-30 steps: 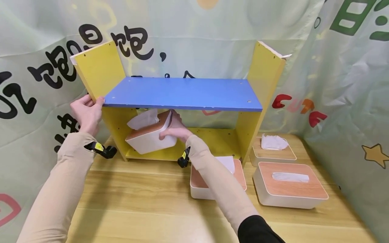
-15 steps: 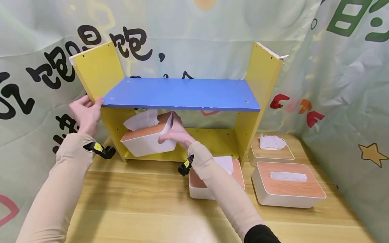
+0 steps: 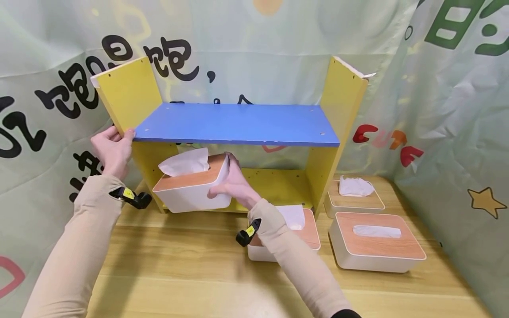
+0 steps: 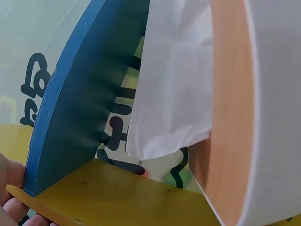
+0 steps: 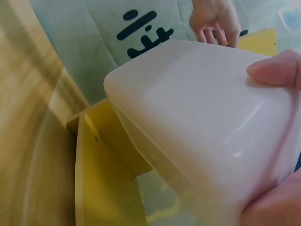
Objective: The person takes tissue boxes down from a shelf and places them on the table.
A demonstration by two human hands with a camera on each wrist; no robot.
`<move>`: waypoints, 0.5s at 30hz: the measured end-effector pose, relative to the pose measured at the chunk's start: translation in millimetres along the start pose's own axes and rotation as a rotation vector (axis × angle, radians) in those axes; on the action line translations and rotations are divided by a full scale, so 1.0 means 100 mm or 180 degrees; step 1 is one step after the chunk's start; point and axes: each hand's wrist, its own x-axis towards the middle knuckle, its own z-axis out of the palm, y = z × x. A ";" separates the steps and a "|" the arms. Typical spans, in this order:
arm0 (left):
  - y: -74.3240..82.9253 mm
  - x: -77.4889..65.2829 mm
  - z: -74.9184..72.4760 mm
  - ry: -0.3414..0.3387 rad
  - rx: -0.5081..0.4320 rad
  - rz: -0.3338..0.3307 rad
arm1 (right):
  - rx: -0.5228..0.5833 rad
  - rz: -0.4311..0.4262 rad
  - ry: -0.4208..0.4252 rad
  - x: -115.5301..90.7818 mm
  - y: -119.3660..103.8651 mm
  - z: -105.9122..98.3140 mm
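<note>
My right hand grips a white tissue box with a wood-look lid by its right end. The box hangs tilted at the front of the lower compartment of a yellow and blue shelf, above the table. White tissue sticks out of its lid. My left hand holds the front edge of the shelf's left side panel, its thumb at the blue board's corner. In the right wrist view the white wall of the tissue box fills the middle, with my thumb on it.
On the wooden table, a second tissue box stands before the shelf, partly behind my right forearm. Two more, one wood-lidded tissue box and another behind it, stand right of the shelf. A printed curtain hangs behind.
My right hand has drawn the tissue box forward and slightly left and down, out toward the shelf's front. My left hand keeps its hold on the side panel.
</note>
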 end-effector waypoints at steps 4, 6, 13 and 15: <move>-0.01 0.00 0.00 -0.0004 -0.0033 0.0021 | 0.0056 0.0028 0.0017 -0.13 0.04 0.01; -0.01 0.01 0.00 -0.0008 -0.0039 0.0022 | 0.0096 0.0036 0.0033 -0.19 0.06 0.03; -0.02 0.02 0.00 0.0010 -0.0019 0.0021 | 0.0066 -0.0055 0.0111 -0.40 0.15 0.12; -0.01 0.02 0.00 0.0014 -0.0019 0.0026 | 0.0078 -0.0081 0.0127 -0.46 0.17 0.14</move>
